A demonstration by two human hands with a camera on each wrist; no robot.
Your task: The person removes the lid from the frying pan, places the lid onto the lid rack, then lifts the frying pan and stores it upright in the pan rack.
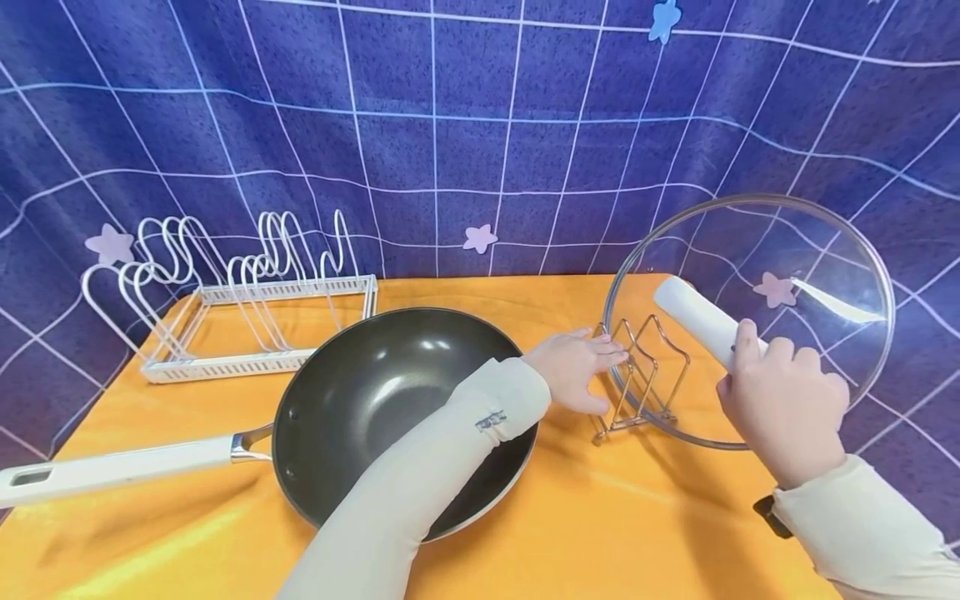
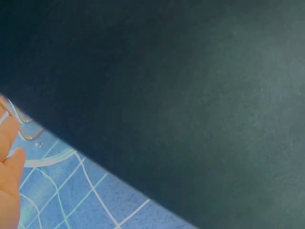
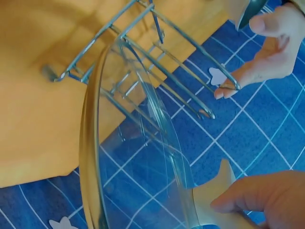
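While your right hand (image 1: 787, 404) carries the lid (image 1: 810, 267) by its white handle (image 1: 697, 315), hold your left hand (image 1: 577, 367) at the rack (image 1: 636, 423), right of centre in the head view. The step in hand appears to be setting the lid on edge in the rack.

Check the present state. Right fingers: curled around the handle. Left fingers: extended, with a fingertip at the end of one rack wire in the right wrist view; they grip nothing. The lid stands steeply on edge in the right part of the head view, its lower-left rim among the rack wires. Whether the rim bears on the rack base cannot be told.

The next move probably calls for lowering the rim squarely between two wires, with the left hand steadying the rack on the tabletop (image 1: 600, 517). Release the handle only once the lid stands unaided; otherwise it could tip the light-looking rack. Keep your left forearm clear of the wok (image 1: 375, 400), which it crosses at centre. The white stand (image 1: 240, 364), at left, needs no action for this step.
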